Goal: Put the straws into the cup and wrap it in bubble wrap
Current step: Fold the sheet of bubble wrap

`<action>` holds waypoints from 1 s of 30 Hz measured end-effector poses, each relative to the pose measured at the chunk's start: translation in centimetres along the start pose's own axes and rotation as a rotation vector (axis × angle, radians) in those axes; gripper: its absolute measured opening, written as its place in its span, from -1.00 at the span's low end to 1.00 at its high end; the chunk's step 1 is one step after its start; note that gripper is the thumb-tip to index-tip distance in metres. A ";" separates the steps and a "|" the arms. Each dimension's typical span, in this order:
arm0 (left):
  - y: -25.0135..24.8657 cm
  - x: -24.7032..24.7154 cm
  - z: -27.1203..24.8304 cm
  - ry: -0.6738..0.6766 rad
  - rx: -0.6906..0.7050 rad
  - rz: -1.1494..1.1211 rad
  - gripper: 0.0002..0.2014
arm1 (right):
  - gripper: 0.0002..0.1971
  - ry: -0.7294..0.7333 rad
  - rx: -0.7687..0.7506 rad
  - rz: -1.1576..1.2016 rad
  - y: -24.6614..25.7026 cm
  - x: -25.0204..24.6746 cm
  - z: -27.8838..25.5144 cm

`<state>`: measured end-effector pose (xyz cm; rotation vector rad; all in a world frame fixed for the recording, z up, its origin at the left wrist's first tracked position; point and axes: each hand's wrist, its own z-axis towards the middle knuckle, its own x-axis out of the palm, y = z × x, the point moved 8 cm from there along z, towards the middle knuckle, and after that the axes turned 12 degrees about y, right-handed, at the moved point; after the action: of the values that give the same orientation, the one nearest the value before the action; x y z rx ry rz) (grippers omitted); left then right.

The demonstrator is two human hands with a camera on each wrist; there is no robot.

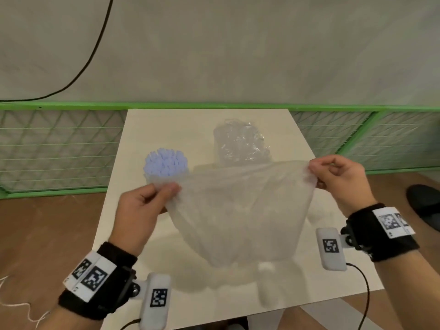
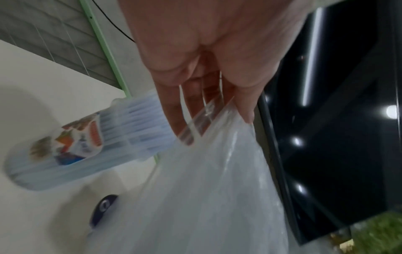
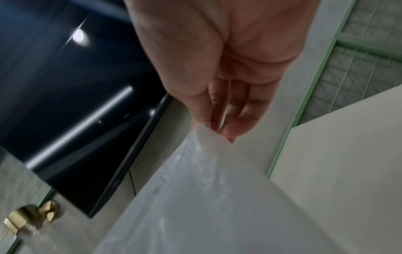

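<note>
A clear cup [image 1: 166, 173] [image 2: 65, 154] with a printed label stands on the white table [image 1: 147, 129], packed with pale blue straws [image 1: 165, 160] [image 2: 139, 123]. A sheet of bubble wrap [image 1: 240, 210] [image 2: 206, 189] [image 3: 185, 197] hangs spread in the air in front of it. My left hand [image 1: 166, 188] [image 2: 208, 111] pinches the sheet's upper left corner, close to the cup. My right hand [image 1: 314, 173] [image 3: 213, 127] pinches the upper right corner. The sheet's lower edge droops toward the table.
A crumpled clear plastic bag [image 1: 240, 144] lies behind the sheet at the table's middle. A green mesh fence [image 1: 59, 144] runs behind the table. A black cable [image 1: 95, 48] hangs on the back wall. A dark shoe [image 1: 426, 206] sits on the floor at right.
</note>
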<state>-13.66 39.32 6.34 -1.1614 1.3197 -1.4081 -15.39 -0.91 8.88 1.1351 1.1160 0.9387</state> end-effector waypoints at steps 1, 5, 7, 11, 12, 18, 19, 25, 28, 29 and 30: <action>-0.6 0.0 0.2 -0.008 0.012 0.004 -0.83 | -0.85 -0.020 -0.017 0.017 0.5 -1.0 0.3; -3.0 1.7 1.1 -0.007 0.081 0.039 -0.83 | -0.86 -0.103 -0.095 0.095 2.8 -4.1 1.2; -3.8 2.6 1.6 -0.039 0.109 -0.027 -0.90 | -0.88 -0.042 -0.054 0.256 2.6 -4.3 1.4; -4.6 4.8 2.3 -0.035 0.129 -0.198 -0.72 | -0.05 0.352 0.226 0.497 -1.7 0.4 -0.9; -4.8 5.3 2.5 -0.019 0.130 -0.198 -0.67 | 0.00 0.431 0.279 0.517 -2.5 1.5 -1.8; -3.5 9.9 2.7 0.292 -0.043 -0.199 -0.28 | -0.63 0.310 0.224 0.457 -1.9 -0.5 -0.1; -2.8 10.7 2.5 0.314 -0.057 -0.221 -0.22 | -0.72 0.282 0.203 0.460 -1.5 -1.1 0.5; 0.7 15.0 2.2 0.369 -0.043 -0.209 -0.14 | -0.82 0.208 0.124 0.641 0.3 -3.0 2.5; 0.7 16.6 2.5 0.411 -0.067 -0.014 -0.35 | -0.80 0.252 0.131 0.695 0.8 -2.7 2.8; 0.5 17.1 2.5 0.432 -0.061 0.084 -0.41 | -0.78 0.264 0.127 0.689 1.1 -2.8 2.9; 0.2 17.5 2.6 0.440 -0.057 0.142 -0.45 | -0.75 0.269 0.121 0.676 1.3 -3.0 3.0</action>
<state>-14.51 21.68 7.40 -0.7975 1.7191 -1.5836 -13.05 -4.11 10.89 1.5611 1.0191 1.5987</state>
